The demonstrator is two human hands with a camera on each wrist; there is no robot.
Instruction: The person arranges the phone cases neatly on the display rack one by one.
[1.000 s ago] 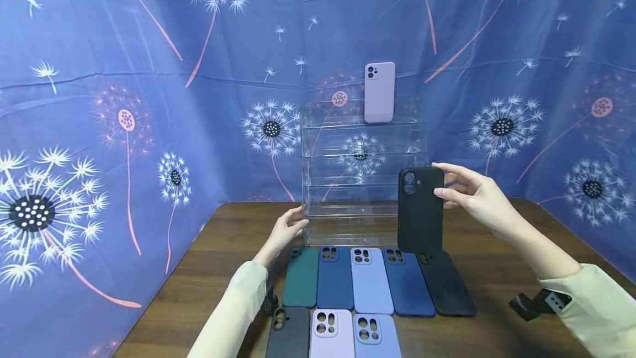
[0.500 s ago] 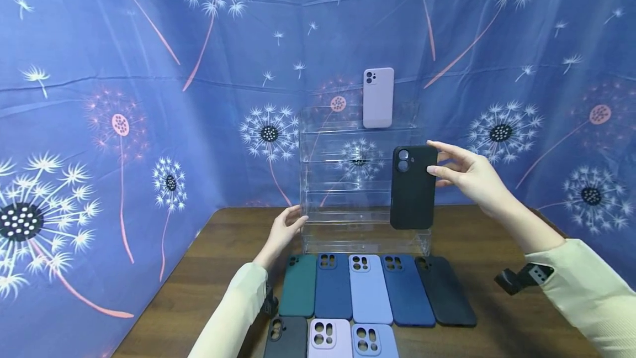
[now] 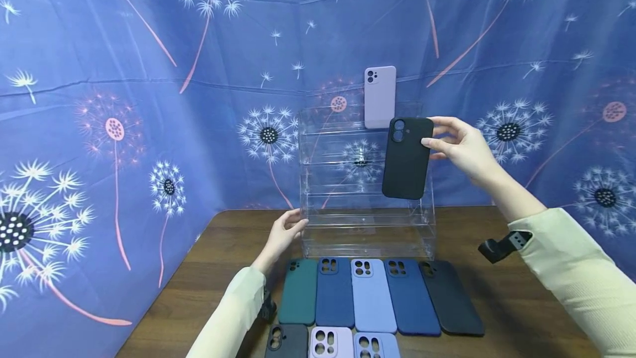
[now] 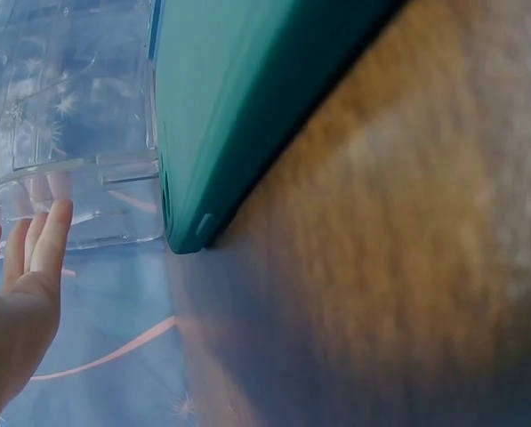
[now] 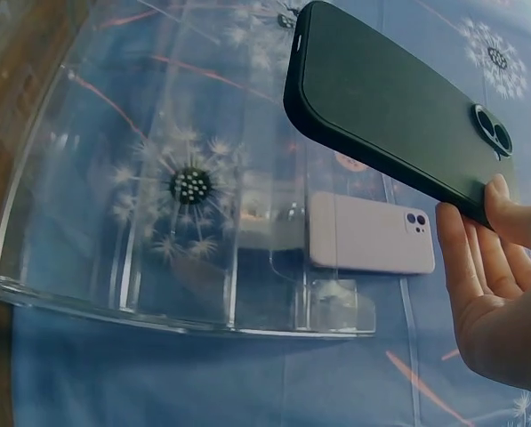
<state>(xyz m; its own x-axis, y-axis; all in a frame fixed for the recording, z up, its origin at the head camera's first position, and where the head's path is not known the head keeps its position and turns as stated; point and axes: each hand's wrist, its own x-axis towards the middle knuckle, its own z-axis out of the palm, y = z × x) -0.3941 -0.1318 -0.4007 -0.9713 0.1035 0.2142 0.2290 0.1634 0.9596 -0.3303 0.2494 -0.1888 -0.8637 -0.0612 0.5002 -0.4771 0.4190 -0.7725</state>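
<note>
My right hand (image 3: pixel 464 148) pinches a black phone case (image 3: pixel 407 164) by its upper right edge, thumb on the back face and fingers behind. The case is held upright, slightly tilted, in front of the right part of a clear tiered display rack (image 3: pixel 343 219). A pale pink phone case (image 3: pixel 380 95) stands on the rack's top tier, just above and left of the black one. My left hand (image 3: pixel 282 236) rests against the rack's lower left side; in the left wrist view its fingers (image 4: pixel 47 245) are fairly straight against the clear wall.
Before the rack lies a row of phone cases: green (image 3: pixel 298 294), dark blue (image 3: pixel 334 294), light blue (image 3: pixel 372 297), another blue (image 3: pixel 412 297) and black (image 3: pixel 452 300). Closer in, a second row shows a dark case, a lilac case (image 3: pixel 330 341) and a light blue one. Patterned cloth hangs behind.
My right hand has lifted the black phone case upward and slightly left, from low by the table row to the rack's upper tiers. My left hand has stayed at the rack's side.
</note>
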